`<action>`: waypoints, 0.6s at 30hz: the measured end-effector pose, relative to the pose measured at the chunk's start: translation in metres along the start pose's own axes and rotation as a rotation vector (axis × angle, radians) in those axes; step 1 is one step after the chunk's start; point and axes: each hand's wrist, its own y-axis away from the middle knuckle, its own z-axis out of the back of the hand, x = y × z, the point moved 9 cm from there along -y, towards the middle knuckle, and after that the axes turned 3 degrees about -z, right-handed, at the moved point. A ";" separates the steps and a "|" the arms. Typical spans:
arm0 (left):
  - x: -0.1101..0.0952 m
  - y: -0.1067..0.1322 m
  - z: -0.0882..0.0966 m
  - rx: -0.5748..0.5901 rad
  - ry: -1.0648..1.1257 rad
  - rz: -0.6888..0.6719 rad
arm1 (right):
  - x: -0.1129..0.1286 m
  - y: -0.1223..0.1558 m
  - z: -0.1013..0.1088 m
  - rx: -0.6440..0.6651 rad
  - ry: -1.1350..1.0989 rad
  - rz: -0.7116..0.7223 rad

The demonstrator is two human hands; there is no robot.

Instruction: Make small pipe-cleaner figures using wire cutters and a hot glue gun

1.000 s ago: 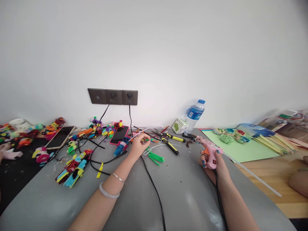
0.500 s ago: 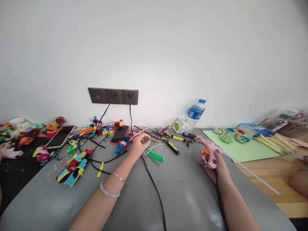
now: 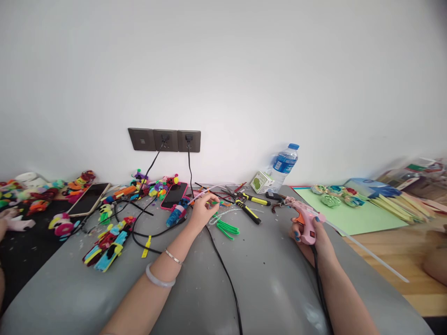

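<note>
My left hand (image 3: 201,211) reaches out over the grey table (image 3: 265,274) with its fingers pinched on a thin pale stick (image 3: 199,194) that slants up to the right. Just beside it lies a bunch of green pipe cleaners (image 3: 226,228). My right hand (image 3: 309,237) is wrapped round the handle of a pink glue gun (image 3: 303,221), whose nozzle points left. A long clear glue stick (image 3: 366,251) juts from its rear toward the right. The gun's black cord (image 3: 319,288) runs down along my right forearm.
Yellow-handled pliers (image 3: 247,211) and scissors (image 3: 230,191) lie past my left hand. Two phones (image 3: 87,197) (image 3: 173,194), colourful craft pieces (image 3: 106,244) and black cables (image 3: 223,274) fill the left. A water bottle (image 3: 282,166), a small box (image 3: 260,182) and green paper (image 3: 352,215) stand right.
</note>
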 end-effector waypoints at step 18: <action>0.001 0.000 -0.001 -0.003 0.010 0.027 | -0.004 -0.003 0.008 -0.033 0.041 0.023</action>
